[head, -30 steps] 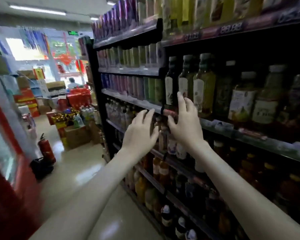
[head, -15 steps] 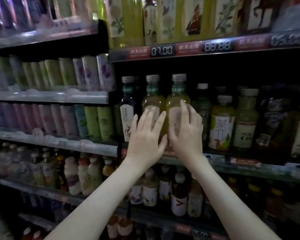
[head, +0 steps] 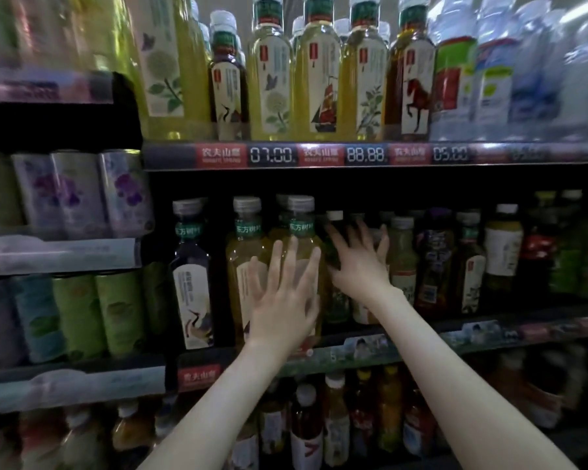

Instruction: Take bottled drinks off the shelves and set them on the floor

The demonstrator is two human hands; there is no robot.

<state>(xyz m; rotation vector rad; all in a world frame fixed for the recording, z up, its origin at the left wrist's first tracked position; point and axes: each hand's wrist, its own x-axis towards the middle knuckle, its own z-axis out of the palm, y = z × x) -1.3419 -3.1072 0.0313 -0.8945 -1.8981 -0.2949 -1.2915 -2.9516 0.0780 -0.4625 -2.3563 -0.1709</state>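
Two tall yellow tea bottles stand side by side on the middle shelf (head: 421, 344): the left one (head: 243, 252) and the right one (head: 301, 239), both with grey caps and green neck bands. My left hand (head: 282, 300) is spread, fingers straight, in front of both bottles, at or close to their labels. My right hand (head: 360, 262) reaches past the right bottle with fingers spread, in front of a dark green bottle (head: 335, 300) and a pale one behind. Neither hand holds anything.
A dark bottle with a crane label (head: 190, 283) stands left of the yellow pair. More bottles (head: 469, 262) fill the middle shelf to the right. The upper shelf carries tall tea bottles (head: 316, 72); cans (head: 78, 313) fill the left bay; smaller bottles (head: 333, 425) sit below.
The view has swung from the aisle to face the shelf up close. My right hand has shifted right, off the yellow bottle toward the darker ones. My left hand stays before the yellow bottles.
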